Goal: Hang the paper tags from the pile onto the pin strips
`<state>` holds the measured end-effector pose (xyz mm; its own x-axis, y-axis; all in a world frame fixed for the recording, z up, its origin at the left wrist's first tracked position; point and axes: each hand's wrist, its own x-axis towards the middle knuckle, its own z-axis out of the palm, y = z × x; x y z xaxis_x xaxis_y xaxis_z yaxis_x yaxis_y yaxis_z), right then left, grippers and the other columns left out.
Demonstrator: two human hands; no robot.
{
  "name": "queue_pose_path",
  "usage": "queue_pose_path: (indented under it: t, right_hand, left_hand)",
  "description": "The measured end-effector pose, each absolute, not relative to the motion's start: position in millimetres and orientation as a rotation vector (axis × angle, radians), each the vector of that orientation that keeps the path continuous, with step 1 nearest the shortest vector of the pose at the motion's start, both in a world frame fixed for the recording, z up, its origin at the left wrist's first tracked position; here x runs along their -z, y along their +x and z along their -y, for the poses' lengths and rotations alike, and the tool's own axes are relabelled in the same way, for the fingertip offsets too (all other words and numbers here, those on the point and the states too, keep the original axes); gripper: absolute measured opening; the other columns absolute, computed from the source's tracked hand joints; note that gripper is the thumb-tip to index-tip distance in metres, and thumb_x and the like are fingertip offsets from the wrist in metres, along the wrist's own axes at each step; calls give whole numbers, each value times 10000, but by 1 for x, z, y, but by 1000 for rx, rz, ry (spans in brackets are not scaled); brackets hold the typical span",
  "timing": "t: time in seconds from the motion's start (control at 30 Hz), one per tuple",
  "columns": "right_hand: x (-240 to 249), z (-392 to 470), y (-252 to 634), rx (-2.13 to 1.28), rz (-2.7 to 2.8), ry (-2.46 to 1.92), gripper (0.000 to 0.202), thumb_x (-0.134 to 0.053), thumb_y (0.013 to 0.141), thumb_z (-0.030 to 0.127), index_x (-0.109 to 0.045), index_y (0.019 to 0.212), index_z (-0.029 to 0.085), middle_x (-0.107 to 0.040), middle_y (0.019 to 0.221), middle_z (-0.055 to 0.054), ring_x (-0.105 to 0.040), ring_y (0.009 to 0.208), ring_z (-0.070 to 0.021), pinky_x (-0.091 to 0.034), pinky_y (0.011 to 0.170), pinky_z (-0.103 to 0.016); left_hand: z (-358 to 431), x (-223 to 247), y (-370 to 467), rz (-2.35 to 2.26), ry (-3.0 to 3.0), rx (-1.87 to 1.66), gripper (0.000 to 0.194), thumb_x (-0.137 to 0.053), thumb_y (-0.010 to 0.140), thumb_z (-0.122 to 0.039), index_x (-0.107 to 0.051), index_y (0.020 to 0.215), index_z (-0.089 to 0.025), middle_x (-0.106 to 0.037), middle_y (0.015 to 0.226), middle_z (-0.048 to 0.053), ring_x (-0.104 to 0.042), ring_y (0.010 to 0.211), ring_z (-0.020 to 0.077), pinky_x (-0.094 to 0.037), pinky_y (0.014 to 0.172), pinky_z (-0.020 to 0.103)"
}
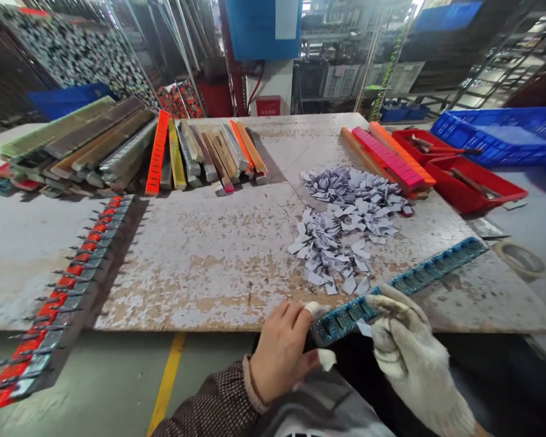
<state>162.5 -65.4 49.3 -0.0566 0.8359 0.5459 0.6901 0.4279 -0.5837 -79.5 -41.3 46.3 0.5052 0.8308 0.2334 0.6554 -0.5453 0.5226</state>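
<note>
A long bar [437, 264] with a glittery blue face and a row of dark slots lies slantwise over the table's near edge. At its near end, my left hand [284, 346] has thumb and index finger around the bar, with white covers on both fingertips. My right hand [404, 352], in a soiled white knitted glove, is closed beside the bar's middle. A small white paper-like slip [364, 328] sticks out from its fingertips. Beyond the bar lies a loose heap of similar white slips [341, 224]; the part of the slip inside the glove is hidden.
An orange slotted bar [68, 279] with dark pieces across it lies at left, overhanging the edge. Several coloured bars [209, 152] are stacked behind, pink and orange ones [391, 158] at right. Red bins [475, 182], a blue crate [500, 136] and a tape roll [521, 259] stand right.
</note>
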Motion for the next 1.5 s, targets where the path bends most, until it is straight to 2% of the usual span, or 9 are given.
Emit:
queue_pose_path:
  t: [0.1,0.17,0.4,0.57,0.73,0.93,1.13,1.27,1.5]
  right_hand:
    - [-43,57,163,-102,1875,-1329,106,-562,973,237,-656,956,282,-695,1262,-109,-581,1328,-331,-623,967,-523]
    - [-45,54,161,4,1963,-1328,91,-583,957,212,-651,966,271,-691,1261,-101,-577,1326,-329,-577,1027,-541]
    - [-64,46,157,321,2182,-1325,17,-624,935,191,-623,930,207,-686,1196,-127,-582,1299,-339,-481,1100,-567]
    - [-72,33,151,446,2405,-1367,110,-564,908,166,-674,915,176,-722,1058,-135,-626,1216,-346,-440,1116,-592]
    - [-67,23,151,416,2482,-1316,179,-507,910,144,-669,837,167,-719,980,-161,-657,1123,-343,-487,1038,-578]
    - [-64,29,169,162,2352,-1255,76,-584,946,279,-613,914,217,-693,1127,-136,-599,1260,-343,-495,1059,-592]
    - [-71,36,188,64,2057,-1440,37,-585,960,276,-591,929,257,-672,1210,-107,-606,1264,-320,-570,981,-517]
    - [-70,39,196,102,1984,-1453,45,-599,966,287,-593,945,248,-659,1252,-118,-608,1260,-322,-583,945,-493]
    - [-67,33,195,199,1981,-1437,106,-624,966,325,-590,948,227,-660,1241,-129,-583,1278,-357,-532,1002,-554]
  left_hand:
    - [41,-36,-77,-1216,2358,-510,470,-768,874,-362,-566,1241,-149,-678,1129,108,-603,1007,296,-532,895,461]
    - [40,-31,-67,-1195,2336,-504,494,-790,853,-328,-565,1251,-141,-675,1136,109,-603,1027,296,-531,908,454]
    - [27,-24,-29,-1185,2376,-590,449,-750,885,-439,-601,1186,-140,-685,1077,105,-613,995,300,-509,885,460]
    - [23,-22,-24,-1187,2396,-644,338,-709,912,-443,-621,1049,-146,-682,996,89,-610,936,284,-499,837,435]
    - [26,-25,-25,-1195,2381,-601,366,-756,878,-437,-612,1048,-146,-676,1008,83,-603,926,277,-496,827,434]
    - [11,-42,-51,-1051,2393,-513,502,-816,821,-457,-599,1168,-167,-677,1113,75,-582,1022,286,-496,914,454]
    - [-41,-69,-63,-1260,2608,-374,199,-570,954,-148,-622,1146,-161,-643,1165,121,-564,1085,309,-501,912,456]
    - [-60,-70,-54,-1251,2679,-243,112,-554,925,-116,-637,991,-152,-645,1091,133,-583,1050,319,-500,892,453]
    - [-44,-71,-48,-1321,2589,-420,101,-616,878,-119,-579,936,-192,-692,943,65,-641,916,263,-508,837,404]
